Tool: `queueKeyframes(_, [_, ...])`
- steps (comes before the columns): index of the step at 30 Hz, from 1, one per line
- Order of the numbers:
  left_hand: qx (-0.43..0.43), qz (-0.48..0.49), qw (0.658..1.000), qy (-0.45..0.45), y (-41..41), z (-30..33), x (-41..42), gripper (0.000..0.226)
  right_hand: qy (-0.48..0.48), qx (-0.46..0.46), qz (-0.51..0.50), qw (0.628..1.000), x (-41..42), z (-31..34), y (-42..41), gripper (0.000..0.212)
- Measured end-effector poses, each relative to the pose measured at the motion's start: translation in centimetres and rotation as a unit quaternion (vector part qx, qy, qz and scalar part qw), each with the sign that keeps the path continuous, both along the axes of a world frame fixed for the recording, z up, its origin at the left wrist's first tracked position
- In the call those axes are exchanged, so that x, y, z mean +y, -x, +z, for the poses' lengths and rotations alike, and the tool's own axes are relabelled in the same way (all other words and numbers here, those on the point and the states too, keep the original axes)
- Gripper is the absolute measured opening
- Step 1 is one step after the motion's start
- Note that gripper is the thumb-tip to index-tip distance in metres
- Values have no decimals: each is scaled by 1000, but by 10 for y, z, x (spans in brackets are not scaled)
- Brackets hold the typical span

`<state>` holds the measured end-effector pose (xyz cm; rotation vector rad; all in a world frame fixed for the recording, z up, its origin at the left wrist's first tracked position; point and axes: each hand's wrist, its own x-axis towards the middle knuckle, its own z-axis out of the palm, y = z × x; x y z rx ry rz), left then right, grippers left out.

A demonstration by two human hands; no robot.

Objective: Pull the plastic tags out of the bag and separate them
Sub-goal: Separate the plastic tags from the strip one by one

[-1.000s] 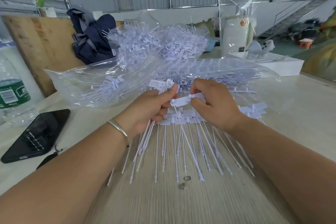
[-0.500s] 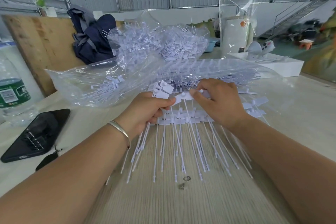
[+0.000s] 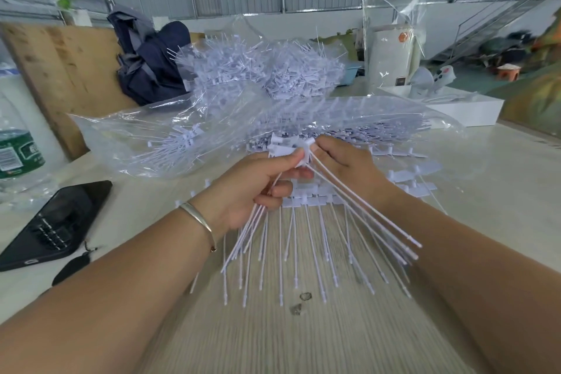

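Gripping a small bundle of white plastic tags (image 3: 282, 150) by their flat heads, the left hand (image 3: 255, 188) had its thumb pressed over the top and its fingers curled round the stems, which fanned down and out below the palm. The right hand (image 3: 346, 167) met it from the other side, thumb and forefinger pinching one tag head just beside the left thumb; that tag's long stem ran down to the right above the others. Both hands were raised a little over the counter (image 3: 501, 197).

Under them a row of separated tags (image 3: 306, 234) lay flat on the counter, heads lined up away from the person and thin stems pointing back toward the camera. A few more tags lay to the right of the right wrist.

Behind the hands the clear plastic bag (image 3: 145, 136) sprawled open across the counter with many tags inside it, and a tall heap of tags (image 3: 258, 70) rose beyond it.

A silver bangle (image 3: 197, 220) circled the left wrist. Left of the forearm, a black phone (image 3: 57, 222) lay face up, and a water bottle (image 3: 18, 149) stood at the left edge.
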<state>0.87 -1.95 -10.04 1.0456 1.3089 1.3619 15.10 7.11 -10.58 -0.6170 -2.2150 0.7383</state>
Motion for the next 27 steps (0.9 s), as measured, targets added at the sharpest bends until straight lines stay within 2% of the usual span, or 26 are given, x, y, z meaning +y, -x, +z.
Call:
queueKeyframes(3, [-11,0,1000,16,4,3,0,30,-42,-6,-48,998,5,-2,-1,30])
queueKeyframes(6, [-45,31,998,30,11,2,1,12,-31,6,-66,997,11,-3,-2,29])
queueKeyframes(9, [-49,67,996,35,17,1,2,12,-32,25,-72,997,13,-4,-4,31])
queueKeyframes(13, [-19,95,995,22,18,-2,2,17,-44,14,-71,996,14,-5,-4,22])
queueKeyframes(16, [-25,122,992,30,18,-4,4,12,-37,10,-62,997,13,-3,-4,13])
queueKeyframes(18, [-27,130,990,43,18,-4,5,10,-40,8,-60,997,13,-1,-5,13])
queueKeyframes(22, [-39,118,991,45,18,-5,5,12,-71,5,-47,996,12,0,-5,23])
queueKeyframes(27, [19,80,996,44,16,-5,4,16,-131,-11,-27,991,11,-2,-3,15])
